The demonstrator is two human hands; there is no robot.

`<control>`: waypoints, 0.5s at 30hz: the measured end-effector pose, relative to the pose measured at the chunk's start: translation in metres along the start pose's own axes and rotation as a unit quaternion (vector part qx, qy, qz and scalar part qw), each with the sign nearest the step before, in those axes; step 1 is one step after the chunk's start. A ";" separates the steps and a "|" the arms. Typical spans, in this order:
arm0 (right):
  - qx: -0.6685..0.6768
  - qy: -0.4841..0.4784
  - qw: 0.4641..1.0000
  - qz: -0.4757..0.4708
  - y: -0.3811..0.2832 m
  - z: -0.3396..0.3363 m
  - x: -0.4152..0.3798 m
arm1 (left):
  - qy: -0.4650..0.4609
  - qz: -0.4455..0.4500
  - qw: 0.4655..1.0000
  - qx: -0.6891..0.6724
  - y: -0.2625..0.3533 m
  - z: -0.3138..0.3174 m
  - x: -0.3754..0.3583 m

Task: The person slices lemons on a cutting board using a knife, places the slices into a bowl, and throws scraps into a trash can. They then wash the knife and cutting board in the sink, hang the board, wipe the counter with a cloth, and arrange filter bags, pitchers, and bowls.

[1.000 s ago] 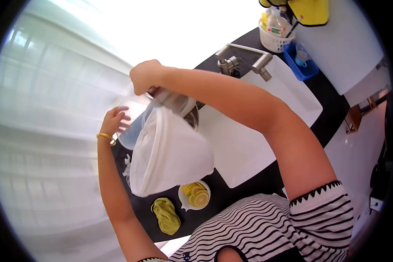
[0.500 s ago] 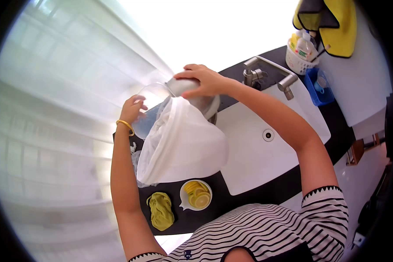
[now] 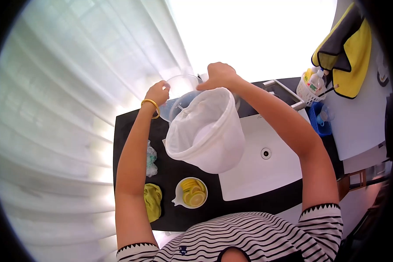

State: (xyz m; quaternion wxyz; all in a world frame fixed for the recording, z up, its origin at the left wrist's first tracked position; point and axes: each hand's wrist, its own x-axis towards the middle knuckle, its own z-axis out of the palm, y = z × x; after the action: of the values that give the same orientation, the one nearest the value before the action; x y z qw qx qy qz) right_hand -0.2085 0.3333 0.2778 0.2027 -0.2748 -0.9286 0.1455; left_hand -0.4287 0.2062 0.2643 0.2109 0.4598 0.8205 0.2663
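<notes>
Jug [image 3: 179,94] tilted, mouth into mesh bag [image 3: 209,131]; left hand [image 3: 158,92], right hand [image 3: 218,75] gripping it.

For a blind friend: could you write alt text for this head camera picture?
Seen from above, a person's left hand and right hand hold a clear container and white mesh bag over a black counter, near lemon slices and a sink.

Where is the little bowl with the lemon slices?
In the head view, the small white bowl of lemon slices sits on the black counter, low in the middle, just left of the white sink and right of the yellow-green cloth.
</notes>
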 end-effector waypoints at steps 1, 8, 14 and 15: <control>-0.008 0.016 1.000 -0.008 -0.001 0.002 0.006 | 0.001 0.002 1.000 0.005 0.000 0.000 0.001; 0.036 0.013 0.995 -0.089 0.006 -0.006 0.002 | 0.005 0.054 0.996 0.078 -0.002 0.011 0.018; -0.084 0.168 0.982 0.013 0.042 -0.069 0.002 | 0.005 0.053 0.992 0.118 -0.002 0.017 0.025; -0.090 0.239 0.967 0.021 0.072 -0.078 0.015 | 0.012 0.074 0.989 0.125 -0.009 0.020 0.031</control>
State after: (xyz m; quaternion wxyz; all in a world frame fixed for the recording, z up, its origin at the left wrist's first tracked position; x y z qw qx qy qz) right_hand -0.1517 0.4122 0.3230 0.3900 -0.3378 -0.8566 -0.0046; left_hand -0.4378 0.2341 0.2406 0.1215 0.5382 0.8138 0.1823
